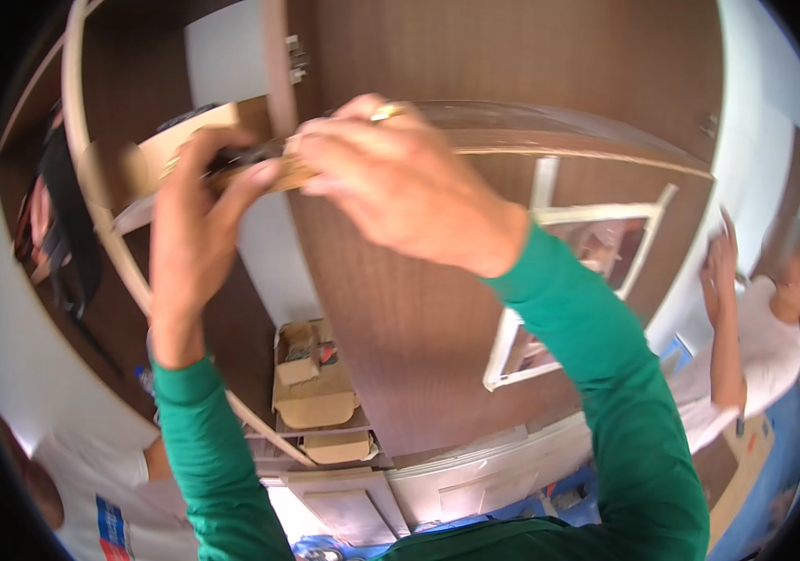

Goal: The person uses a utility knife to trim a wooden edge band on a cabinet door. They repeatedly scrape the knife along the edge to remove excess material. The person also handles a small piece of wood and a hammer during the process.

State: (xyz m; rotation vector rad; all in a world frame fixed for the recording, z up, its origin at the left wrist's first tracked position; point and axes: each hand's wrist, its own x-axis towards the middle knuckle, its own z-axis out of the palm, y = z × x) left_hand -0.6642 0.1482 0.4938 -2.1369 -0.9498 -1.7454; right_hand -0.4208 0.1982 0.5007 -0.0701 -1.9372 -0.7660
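Both my hands are raised in front of an open brown wooden wardrobe (pixel 419 309). My left hand (pixel 190 201) grips a small dark object together with the end of a flat light-brown cardboard piece (pixel 288 174). My right hand (pixel 400 182), wearing a gold ring, closes its fingers on the same piece from the right, at the edge of the wardrobe door. What the dark object is, I cannot tell. Both forearms wear green sleeves.
Cardboard boxes (pixel 314 383) sit on a lower wardrobe shelf. Dark clothing (pixel 68 224) hangs at the left inside the cabinet. A person in a white shirt (pixel 746 346) stands at the right with one hand on the wall. Another person (pixel 110 496) is at lower left.
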